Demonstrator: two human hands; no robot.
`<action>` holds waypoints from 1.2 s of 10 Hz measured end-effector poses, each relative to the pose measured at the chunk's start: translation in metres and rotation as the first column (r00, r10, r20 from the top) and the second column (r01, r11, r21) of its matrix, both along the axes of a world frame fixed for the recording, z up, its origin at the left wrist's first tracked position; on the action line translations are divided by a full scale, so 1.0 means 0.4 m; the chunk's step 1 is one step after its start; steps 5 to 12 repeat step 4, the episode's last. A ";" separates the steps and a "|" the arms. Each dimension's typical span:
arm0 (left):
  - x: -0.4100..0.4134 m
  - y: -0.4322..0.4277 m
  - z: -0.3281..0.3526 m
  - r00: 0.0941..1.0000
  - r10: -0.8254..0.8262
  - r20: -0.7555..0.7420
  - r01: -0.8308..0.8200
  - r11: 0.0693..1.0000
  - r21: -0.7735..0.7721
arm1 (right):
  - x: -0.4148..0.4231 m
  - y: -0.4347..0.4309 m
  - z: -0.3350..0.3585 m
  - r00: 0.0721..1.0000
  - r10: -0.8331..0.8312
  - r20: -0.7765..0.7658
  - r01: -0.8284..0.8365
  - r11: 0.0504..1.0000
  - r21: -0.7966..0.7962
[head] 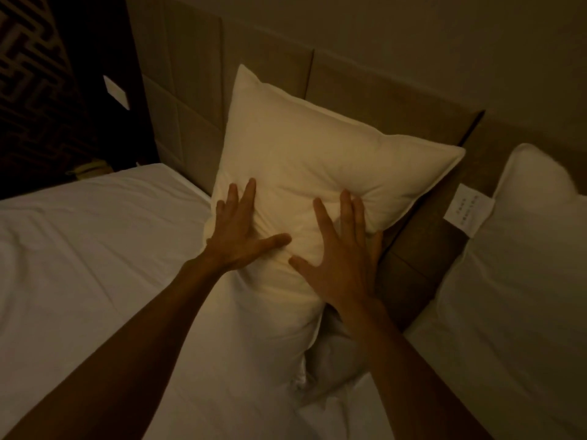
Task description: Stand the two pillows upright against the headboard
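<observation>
A cream pillow [305, 144] stands upright, leaning on the padded beige headboard [197, 100]. My left hand [243, 231] lies flat on its lower left part, fingers spread. My right hand [341, 255] presses flat on its lower right part, fingers apart, denting the fabric. Neither hand grips anything. A second white pillow [521, 268] with a small label stands at the right, also against the headboard, partly cut off by the frame edge.
The white bed sheet [89, 265] spreads to the left and below. Rumpled white bedding [336, 360] bunches under the cream pillow's lower corner. A dark patterned wall with a white switch plate [116, 92] stands at the far left.
</observation>
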State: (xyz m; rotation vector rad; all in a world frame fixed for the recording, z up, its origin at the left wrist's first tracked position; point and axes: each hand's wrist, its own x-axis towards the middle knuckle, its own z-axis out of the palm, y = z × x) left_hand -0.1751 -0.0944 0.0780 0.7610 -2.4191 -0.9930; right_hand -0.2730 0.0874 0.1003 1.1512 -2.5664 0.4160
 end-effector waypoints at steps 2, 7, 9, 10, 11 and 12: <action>0.054 0.011 0.042 0.992 -0.006 0.128 -0.002 0.998 0.064 | 0.027 0.022 0.053 0.988 0.068 0.142 -0.074 0.997 0.038; 0.161 0.088 0.143 0.977 -0.040 0.208 0.047 0.998 -0.032 | 0.108 0.104 0.117 0.946 0.076 0.317 -0.089 0.996 0.026; 0.161 0.088 0.143 0.977 -0.040 0.208 0.047 0.998 -0.032 | 0.108 0.104 0.117 0.946 0.076 0.317 -0.089 0.996 0.026; 0.161 0.088 0.143 0.977 -0.040 0.208 0.047 0.998 -0.032 | 0.108 0.104 0.117 0.946 0.076 0.317 -0.089 0.996 0.026; 0.161 0.088 0.143 0.977 -0.040 0.208 0.047 0.998 -0.032 | 0.108 0.104 0.117 0.946 0.076 0.317 -0.089 0.996 0.026; 0.161 0.088 0.143 0.977 -0.040 0.208 0.047 0.998 -0.032 | 0.108 0.104 0.117 0.946 0.076 0.317 -0.089 0.996 0.026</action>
